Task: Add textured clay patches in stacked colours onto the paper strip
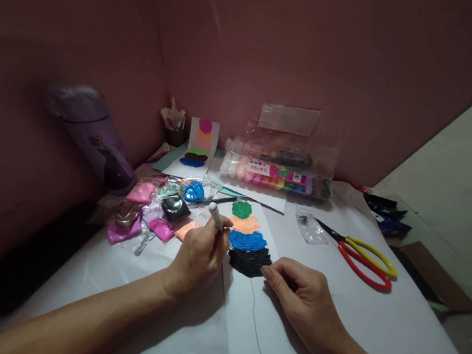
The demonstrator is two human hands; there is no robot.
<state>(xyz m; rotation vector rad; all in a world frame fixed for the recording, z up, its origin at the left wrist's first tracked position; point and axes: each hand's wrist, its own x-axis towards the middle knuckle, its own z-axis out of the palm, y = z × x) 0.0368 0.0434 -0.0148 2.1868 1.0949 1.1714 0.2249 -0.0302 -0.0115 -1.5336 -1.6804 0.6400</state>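
Observation:
My left hand (202, 252) is closed around a white pen-like tool (215, 215), whose lower tip is hidden near the left edge of the clay picture. White paper (240, 325) carries textured clay layers: green (241, 209) at the top, then peach (245, 224), blue (248, 241) and black (249, 261). A thin curved line runs down the paper below the black clay. At the black layer's right edge is my right hand (298, 286), its thumb and forefinger pressed together; anything between them is too small to make out.
Bagged clay (175, 207) lies at left, near a purple bottle (99, 141). Behind stand a sample picture (200, 147), a pack of colored clay (276, 176) and a small cup (175, 135). Red-and-yellow scissors (365, 263) and a clear bag (312, 229) lie at right.

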